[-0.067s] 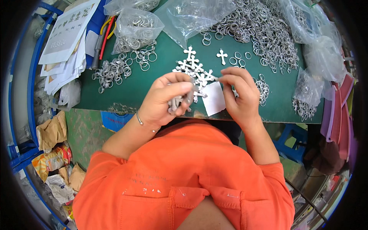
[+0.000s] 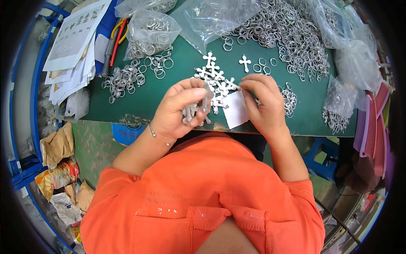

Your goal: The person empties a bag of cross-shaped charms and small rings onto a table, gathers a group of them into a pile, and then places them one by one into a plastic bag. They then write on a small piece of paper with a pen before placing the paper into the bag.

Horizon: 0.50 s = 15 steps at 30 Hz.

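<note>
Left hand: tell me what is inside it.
Silvery metal pieces, apparently crosses, show inside the curled left hand. The hand itself covers the rest, so their full shapes and number cannot be seen.

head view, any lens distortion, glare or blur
Head view: the blue rack bows near the picture's edge; head view: highlights streak the clear plastic bag at top centre; head view: metal pieces in the left hand look slightly smeared, while the metal cross lying apart looks crisper.
</note>
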### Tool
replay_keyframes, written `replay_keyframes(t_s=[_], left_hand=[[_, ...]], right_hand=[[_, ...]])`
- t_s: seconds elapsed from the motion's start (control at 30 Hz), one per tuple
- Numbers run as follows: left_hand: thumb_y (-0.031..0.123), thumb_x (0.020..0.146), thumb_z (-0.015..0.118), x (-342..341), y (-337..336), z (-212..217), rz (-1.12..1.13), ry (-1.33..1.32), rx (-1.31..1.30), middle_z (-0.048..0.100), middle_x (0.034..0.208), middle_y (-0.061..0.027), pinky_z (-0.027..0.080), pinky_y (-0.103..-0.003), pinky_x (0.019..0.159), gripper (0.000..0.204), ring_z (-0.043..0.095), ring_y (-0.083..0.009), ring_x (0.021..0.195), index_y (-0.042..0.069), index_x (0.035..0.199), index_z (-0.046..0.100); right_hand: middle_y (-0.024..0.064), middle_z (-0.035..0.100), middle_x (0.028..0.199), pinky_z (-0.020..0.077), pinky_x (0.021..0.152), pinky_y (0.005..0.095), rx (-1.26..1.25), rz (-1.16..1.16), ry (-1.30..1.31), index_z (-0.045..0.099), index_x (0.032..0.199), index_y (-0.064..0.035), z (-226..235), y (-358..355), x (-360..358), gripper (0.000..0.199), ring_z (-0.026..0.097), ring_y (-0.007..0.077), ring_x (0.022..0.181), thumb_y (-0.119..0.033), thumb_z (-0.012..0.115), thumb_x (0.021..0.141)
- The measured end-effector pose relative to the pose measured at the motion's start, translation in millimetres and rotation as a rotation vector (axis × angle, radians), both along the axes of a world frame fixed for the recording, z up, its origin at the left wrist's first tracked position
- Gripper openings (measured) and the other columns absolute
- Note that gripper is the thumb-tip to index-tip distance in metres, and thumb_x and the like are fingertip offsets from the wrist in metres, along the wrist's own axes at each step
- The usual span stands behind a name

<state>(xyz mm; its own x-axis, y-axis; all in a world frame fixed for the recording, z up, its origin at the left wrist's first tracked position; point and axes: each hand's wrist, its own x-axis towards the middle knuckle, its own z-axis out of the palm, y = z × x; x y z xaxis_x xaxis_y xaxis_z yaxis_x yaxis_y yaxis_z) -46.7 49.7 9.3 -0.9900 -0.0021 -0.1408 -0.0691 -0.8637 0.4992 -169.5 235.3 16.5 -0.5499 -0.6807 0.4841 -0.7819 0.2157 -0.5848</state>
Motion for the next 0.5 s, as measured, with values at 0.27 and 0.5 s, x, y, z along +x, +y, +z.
replay_keyframes(t_s=[0.27, 0.5], left_hand=[[0.015, 0.093, 0.051, -2.0, -4.4, 11.5, 0.078, 0.015, 0.115, 0.058, 0.090, -0.0087, 0.041, -0.021, 0.040, 0.019, 0.053, -0.0110, 0.061, 0.002, 0.107, 0.051], [0.017, 0.095, 0.057, -1.5, 0.2, 5.9, 0.124, -0.179, -0.235, 0.059, 0.087, -0.0072, 0.040, -0.018, 0.040, 0.022, 0.054, -0.0089, 0.058, 0.000, 0.110, 0.056]], right_hand=[[0.0104, 0.060, 0.091, 0.0476, 0.075, 0.0388, 0.211, 0.043, 0.066, 0.064, 0.090, -0.0007, -12.6, -8.7, -1.6, 0.017, 0.056, 0.0304, 0.084, -0.002, 0.068, 0.073], [0.0108, 0.062, 0.087, 0.0511, 0.062, 0.0324, -0.056, 0.019, 0.048, 0.064, 0.091, -0.0015, -6.2, -1.9, 0.1, 0.018, 0.062, 0.0261, 0.074, 0.003, 0.069, 0.074]])
